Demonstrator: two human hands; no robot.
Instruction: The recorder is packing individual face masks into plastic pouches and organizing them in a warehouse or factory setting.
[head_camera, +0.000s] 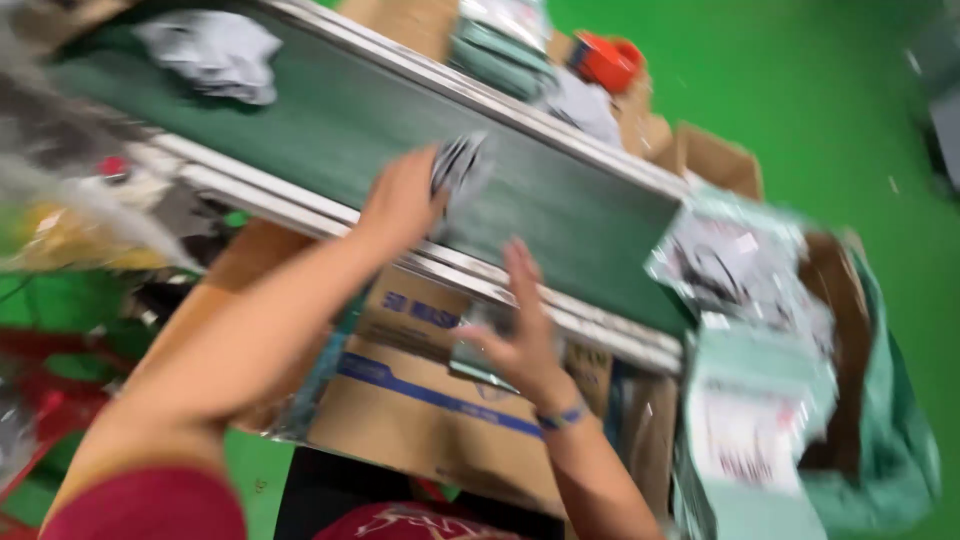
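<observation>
The frame is motion-blurred. My left hand (403, 200) reaches over the green conveyor belt (330, 120) and grips a small grey-and-white packet (462, 168) at its near side. My right hand (522, 335), with a blue band on the wrist, is lower, in front of the belt's metal rail (560, 310). Its fingers are spread and it touches a clear plastic packet (478, 350) above a cardboard box (420, 400).
Another grey packet (215, 50) lies farther up the belt. At the belt's right end a box and green bag hold several plastic-wrapped packets (745, 270). A red tape dispenser (605, 60) and cardboard boxes stand beyond the belt. The floor is green.
</observation>
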